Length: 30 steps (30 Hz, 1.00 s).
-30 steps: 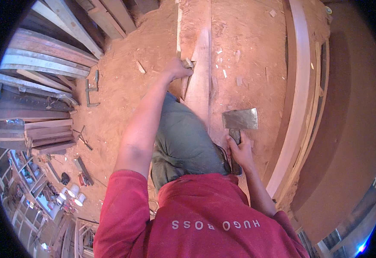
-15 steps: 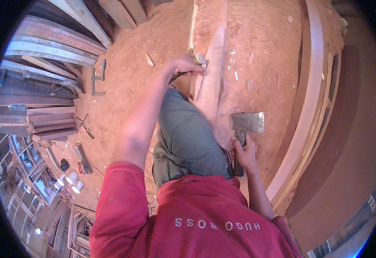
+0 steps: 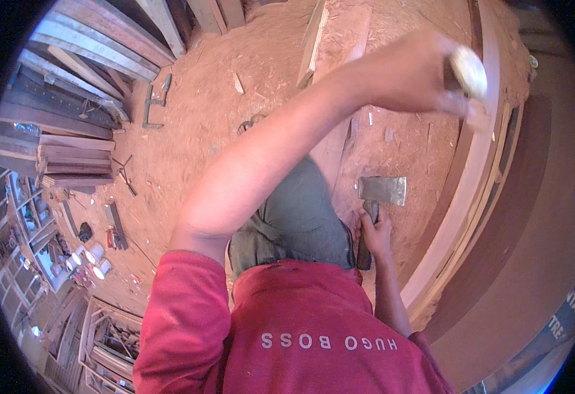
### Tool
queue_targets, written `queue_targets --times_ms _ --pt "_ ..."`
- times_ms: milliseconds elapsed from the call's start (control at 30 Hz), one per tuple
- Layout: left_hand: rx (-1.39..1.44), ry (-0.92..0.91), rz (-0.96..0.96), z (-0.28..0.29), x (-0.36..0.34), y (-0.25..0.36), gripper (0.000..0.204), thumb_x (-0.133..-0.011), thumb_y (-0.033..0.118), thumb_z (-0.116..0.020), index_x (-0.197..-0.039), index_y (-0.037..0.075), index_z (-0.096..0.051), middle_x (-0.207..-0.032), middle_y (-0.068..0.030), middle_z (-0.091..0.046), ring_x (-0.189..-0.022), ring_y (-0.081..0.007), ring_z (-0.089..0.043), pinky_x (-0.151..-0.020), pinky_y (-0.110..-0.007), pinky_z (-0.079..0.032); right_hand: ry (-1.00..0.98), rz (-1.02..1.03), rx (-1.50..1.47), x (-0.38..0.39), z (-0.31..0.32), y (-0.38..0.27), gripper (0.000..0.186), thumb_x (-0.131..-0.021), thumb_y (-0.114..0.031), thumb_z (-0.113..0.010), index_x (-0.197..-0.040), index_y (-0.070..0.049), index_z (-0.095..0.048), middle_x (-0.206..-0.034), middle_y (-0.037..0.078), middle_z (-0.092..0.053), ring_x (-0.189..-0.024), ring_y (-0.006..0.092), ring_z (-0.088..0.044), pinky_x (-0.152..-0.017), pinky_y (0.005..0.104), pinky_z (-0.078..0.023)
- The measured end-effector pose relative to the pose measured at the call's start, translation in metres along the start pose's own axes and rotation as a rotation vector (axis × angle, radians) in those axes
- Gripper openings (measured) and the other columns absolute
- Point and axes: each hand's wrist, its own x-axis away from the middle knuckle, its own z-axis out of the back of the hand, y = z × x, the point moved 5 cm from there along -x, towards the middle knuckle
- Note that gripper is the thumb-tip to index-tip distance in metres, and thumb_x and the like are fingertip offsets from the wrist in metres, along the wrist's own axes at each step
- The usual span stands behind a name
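Observation:
Stretched across to the right, my left hand (image 3: pixel 419 75) is closed round a pale, round-ended object (image 3: pixel 469 71). Motion blurs it, and its kind cannot be made out. My right hand (image 3: pixel 376 231) grips a hatchet by its dark handle, just under the head. The broad, worn steel hatchet head (image 3: pixel 382 190) lies flat to view above the fist, over the dusty ground. Ahead of my green-trousered leg (image 3: pixel 294 223) runs a pale board (image 3: pixel 329 154), its middle partly hidden by my left forearm.
A narrow timber length (image 3: pixel 313 46) lies beyond the forearm. Long curved-looking planks (image 3: pixel 458 190) line the right side. Stacked boards (image 3: pixel 77 161), a clamp (image 3: pixel 148 105) and white containers (image 3: pixel 95 253) are at left. Wood chips litter the reddish ground (image 3: pixel 202 125).
My left hand has swung up and right, away from the board, carrying the pale round-ended object. My right hand holds the hatchet in nearly the same place.

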Motion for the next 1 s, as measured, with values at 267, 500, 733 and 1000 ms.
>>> queue_targets --times_ms 267,500,733,1000 --pt "-0.013 0.891 0.324 0.101 0.146 0.013 0.02 -0.088 0.024 -0.077 -0.088 0.007 -0.066 -0.078 -0.0014 -0.063 -0.069 -0.0107 -0.061 -0.061 -0.027 -0.05 -0.028 0.071 0.107 0.011 -0.005 0.03 0.03 -0.091 -0.021 -0.066 -0.107 0.003 -0.06 -0.077 0.014 -0.064 -0.07 0.0259 -0.061 -0.067 0.0396 -0.05" --pt "0.048 1.193 0.109 0.137 0.272 0.078 0.015 -0.093 0.011 -0.067 -0.085 0.008 -0.055 -0.074 -0.0052 -0.057 -0.068 -0.0138 -0.054 -0.061 -0.031 -0.047 -0.074 0.281 0.156 0.006 -0.022 0.0 0.041 -0.089 -0.025 -0.065 -0.118 0.003 -0.059 -0.105 0.027 -0.066 -0.102 0.0421 -0.065 -0.088 0.0455 -0.05" --pt "0.143 1.102 0.066 0.085 0.276 0.092 0.012 -0.096 0.008 -0.061 -0.087 0.008 -0.054 -0.074 -0.006 -0.058 -0.067 -0.0161 -0.055 -0.063 -0.033 -0.049 -0.133 0.243 0.345 0.003 -0.033 -0.011 0.05 -0.092 -0.029 -0.061 -0.13 0.001 -0.051 -0.112 0.031 -0.064 -0.107 0.0474 -0.061 -0.092 0.0504 -0.049" --pt "0.105 0.598 0.256 -0.005 0.202 -0.002 0.014 -0.088 0.011 -0.074 -0.084 0.004 -0.063 -0.071 -0.0017 -0.062 -0.064 -0.01 -0.06 -0.059 -0.025 -0.05 -0.128 0.132 0.473 0.0 -0.051 -0.003 0.051 -0.091 -0.029 -0.061 -0.132 -0.002 -0.047 -0.108 0.032 -0.065 -0.102 0.0502 -0.062 -0.091 0.0564 -0.048"
